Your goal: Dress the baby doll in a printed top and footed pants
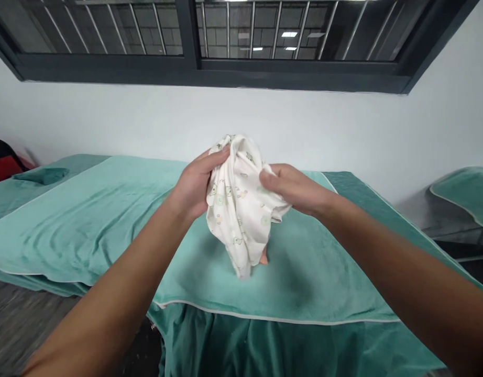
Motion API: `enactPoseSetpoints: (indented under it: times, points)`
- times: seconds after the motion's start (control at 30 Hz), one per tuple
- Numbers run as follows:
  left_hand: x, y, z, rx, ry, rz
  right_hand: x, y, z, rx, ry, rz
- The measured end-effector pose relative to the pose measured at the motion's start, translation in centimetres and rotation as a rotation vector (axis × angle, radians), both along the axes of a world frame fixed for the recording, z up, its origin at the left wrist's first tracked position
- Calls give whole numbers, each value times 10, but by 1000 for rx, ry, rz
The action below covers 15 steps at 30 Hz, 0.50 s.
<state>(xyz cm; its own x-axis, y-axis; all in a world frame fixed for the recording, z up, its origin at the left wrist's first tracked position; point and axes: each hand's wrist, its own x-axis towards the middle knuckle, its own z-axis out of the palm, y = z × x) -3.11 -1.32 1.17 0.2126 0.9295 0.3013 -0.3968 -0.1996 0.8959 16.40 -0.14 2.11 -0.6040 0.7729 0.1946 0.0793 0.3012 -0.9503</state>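
Note:
A white cloth with a small green and yellow print hangs bunched between my hands, above the bed. It looks like soft baby fabric, but its folds hide whether it is a garment. My left hand grips its upper left side, thumb on top. On the right side, my right hand pinches the cloth between thumb and fingers. Just below the lower right edge shows a small peach-coloured thing, mostly hidden by the cloth; I cannot tell what it is.
Under my hands is a bed with a mint-green cover and darker green drape. Another green-covered bed adjoins at left, with a small dark green cushion. A white wall and barred window stand behind. Another green cover is at right.

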Motion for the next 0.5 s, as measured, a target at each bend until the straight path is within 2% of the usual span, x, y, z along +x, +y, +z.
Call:
enactPoseSetpoints:
  times: [0.07, 0.1, 0.23, 0.37, 0.5]
  points:
    - [4, 3, -7, -67, 36, -51, 1, -2, -1, -10, -91, 54]
    - [6, 3, -11, -96, 54, -68, 0, -2, -1, -12, -77, 37]
    - [9, -4, -18, -139, 154, -118, -7, 3, -4, -41, 202, -130]
    - [4, -9, -19, -159, 312, -271, -9, 10, -10, -134, 313, -187]
    - [7, -5, -22, -117, 125, -194, -5, 9, -16, -204, 314, -116]
